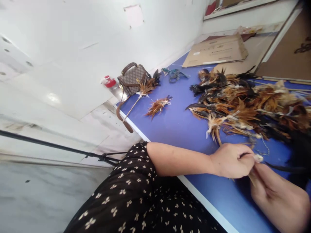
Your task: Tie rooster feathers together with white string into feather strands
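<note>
Head view: we find both hands meeting over the near side of the blue bench point(175, 129), the left hand point(232, 161) and the right hand point(279, 200) pinching one small feather piece point(259, 158) between them. Each grip looks closed on it; a pale end shows at the fingertips, and the rest is mostly covered, so we cannot tell how it is fastened.

As for progress, we judge this piece to be mid-work. Beyond the hands lies a broad feather heap point(233, 94) in rust, black and cream, with pale ties on some of its bunches; we cannot tell which of these are finished. Apart from it, a rust-coloured bunch point(158, 106) lies alone, and a feather tuft point(147, 86) tops a thin stick beside the handbag point(134, 79). Both look gathered and bound to us.

Little can be read. The flat cardboard point(216, 51) carries printed lines and a white label point(196, 53), too small for us to make out. A dark mark point(303, 45) on the brown board at right is illegible. The handbag shows a repeating pattern, but we see no readable name.
</note>
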A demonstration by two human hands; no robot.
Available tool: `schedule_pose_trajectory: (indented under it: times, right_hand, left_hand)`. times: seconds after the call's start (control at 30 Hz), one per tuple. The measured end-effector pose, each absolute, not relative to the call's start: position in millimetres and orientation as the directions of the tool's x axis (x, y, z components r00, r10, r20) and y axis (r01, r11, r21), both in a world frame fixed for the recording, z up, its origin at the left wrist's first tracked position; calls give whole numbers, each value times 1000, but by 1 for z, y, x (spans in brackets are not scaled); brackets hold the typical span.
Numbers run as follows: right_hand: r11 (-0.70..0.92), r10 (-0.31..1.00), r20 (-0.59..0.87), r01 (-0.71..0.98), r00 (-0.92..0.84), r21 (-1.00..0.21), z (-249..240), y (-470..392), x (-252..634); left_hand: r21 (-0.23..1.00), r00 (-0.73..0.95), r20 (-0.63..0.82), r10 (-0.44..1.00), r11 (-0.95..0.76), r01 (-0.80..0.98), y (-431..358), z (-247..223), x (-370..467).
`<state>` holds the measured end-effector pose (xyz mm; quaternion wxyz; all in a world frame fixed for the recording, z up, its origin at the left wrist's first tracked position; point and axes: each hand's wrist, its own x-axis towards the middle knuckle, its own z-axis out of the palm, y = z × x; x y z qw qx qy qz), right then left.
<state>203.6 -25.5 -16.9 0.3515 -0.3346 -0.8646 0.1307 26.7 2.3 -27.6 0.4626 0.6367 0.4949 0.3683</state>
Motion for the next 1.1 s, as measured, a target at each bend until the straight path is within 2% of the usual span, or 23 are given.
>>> schedule_pose_trajectory:
  times: [0.13,0.2,0.23,0.37,0.47,0.53,0.6,0.7,0.77,0.8,0.87,0.93,1.1]
  right_hand:
    - [773,634,554,466,-539,-431,0,-28,194]
    - [767,641,518,462,-566,-444,4,-28,195]
    - [759,650,487,475,-584,-445,7,-28,198]
    - [759,652,415,547,-635,-354,16,-27,215]
    - [769,639,394,568,-661,-294,23,-25,229]
    - [773,634,392,568,-667,-283,27,-22,235]
    - [772,636,402,547,-659,-325,29,-19,238]
    - [726,683,396,506,-614,-466,33,-19,236]
    - [676,731,398,509,-555,-533,35,-22,232]
    - [658,749,405,518,-525,-546,35,-24,228]
    - [646,762,425,529,-489,-550,34,-29,221]
    - [658,753,442,532,-487,-534,30,-32,214]
    - [679,734,469,526,-491,-512,18,-36,200]
  left_hand:
    - [962,219,7,976,-67,266,-4,-9,19]
    - [945,309,-14,951,-89,315,-5,1,13]
    - [923,323,23,946,-144,357,-5,5,9]
    - [757,479,143,866,-407,511,-8,13,1]
    - [576,617,78,783,-541,613,-14,15,-1]
    - [500,695,25,719,-611,614,-16,16,-1]
    - [535,759,41,650,-656,533,-16,17,-3]
    - [726,784,246,570,-644,241,-12,20,-7]
    - [802,677,379,631,-589,100,-10,21,-8]
    - [823,601,404,689,-560,89,-10,21,-7]
    - [851,451,401,797,-506,137,-10,18,-4]
    - [866,363,390,846,-471,168,-12,13,0]
    - [941,273,299,914,-330,75,-16,2,11]
